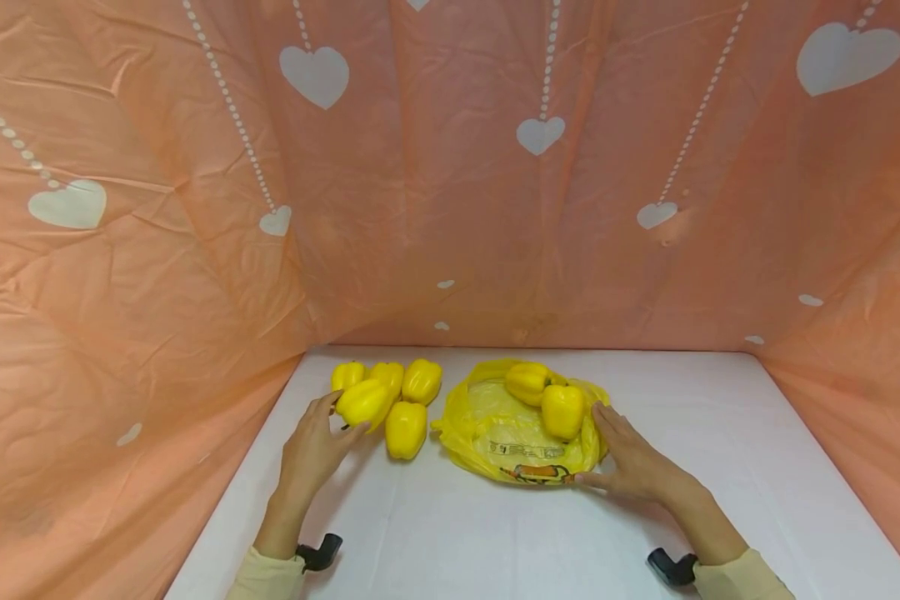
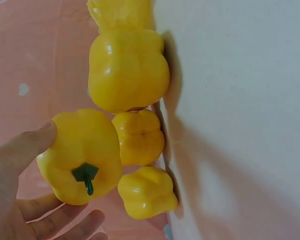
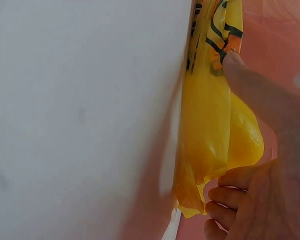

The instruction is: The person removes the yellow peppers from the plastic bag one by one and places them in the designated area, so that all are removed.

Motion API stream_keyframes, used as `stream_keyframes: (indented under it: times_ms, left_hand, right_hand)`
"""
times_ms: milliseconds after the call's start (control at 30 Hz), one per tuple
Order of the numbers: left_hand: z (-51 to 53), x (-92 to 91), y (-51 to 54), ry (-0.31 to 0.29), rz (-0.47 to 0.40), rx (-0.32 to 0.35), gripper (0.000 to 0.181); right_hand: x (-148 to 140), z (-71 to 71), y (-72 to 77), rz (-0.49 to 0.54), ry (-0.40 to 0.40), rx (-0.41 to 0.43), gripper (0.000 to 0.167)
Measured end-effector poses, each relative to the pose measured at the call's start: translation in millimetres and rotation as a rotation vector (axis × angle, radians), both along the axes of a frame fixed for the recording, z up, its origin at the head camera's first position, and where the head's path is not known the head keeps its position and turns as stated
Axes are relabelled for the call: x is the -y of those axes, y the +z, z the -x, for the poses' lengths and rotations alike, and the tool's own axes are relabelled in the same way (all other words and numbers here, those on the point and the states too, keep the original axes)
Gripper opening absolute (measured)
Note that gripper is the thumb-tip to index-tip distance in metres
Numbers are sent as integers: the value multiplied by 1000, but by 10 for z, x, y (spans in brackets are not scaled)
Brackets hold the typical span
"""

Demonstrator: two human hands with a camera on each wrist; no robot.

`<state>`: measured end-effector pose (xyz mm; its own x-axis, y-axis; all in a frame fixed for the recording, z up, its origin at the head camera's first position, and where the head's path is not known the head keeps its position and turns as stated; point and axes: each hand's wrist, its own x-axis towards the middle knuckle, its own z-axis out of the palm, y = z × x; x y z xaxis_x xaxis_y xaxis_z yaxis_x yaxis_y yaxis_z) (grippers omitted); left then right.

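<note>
My left hand (image 1: 313, 447) grips a yellow bell pepper (image 2: 82, 150), thumb on one side and fingers on the other; its green stem faces the left wrist camera. The pepper is held beside several other yellow bell peppers (image 1: 406, 431) grouped on the table. To their right a yellow plastic bag (image 1: 487, 404) lies spread wide, with a yellow bell pepper (image 1: 562, 412) and a second one (image 1: 527, 382) in it. My right hand (image 1: 637, 458) rests at the bag's right side, thumb against its printed front edge, fingers loosely extended along the side.
A white-covered table (image 1: 457, 542) lies under everything. Behind it and at both sides hangs a peach curtain (image 1: 465, 208) with white hearts. Each wrist bears a black camera mount (image 1: 320, 552).
</note>
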<state>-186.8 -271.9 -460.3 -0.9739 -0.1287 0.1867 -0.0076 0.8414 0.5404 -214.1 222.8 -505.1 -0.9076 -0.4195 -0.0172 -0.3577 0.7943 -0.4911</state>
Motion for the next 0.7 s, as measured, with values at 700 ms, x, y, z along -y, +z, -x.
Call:
stream_keyframes:
  times_ms: [700]
  left_hand:
    - [-10, -12, -182, 48, 42, 28, 82]
  right_hand:
    - [-12, 15, -3, -2, -5, -7, 124]
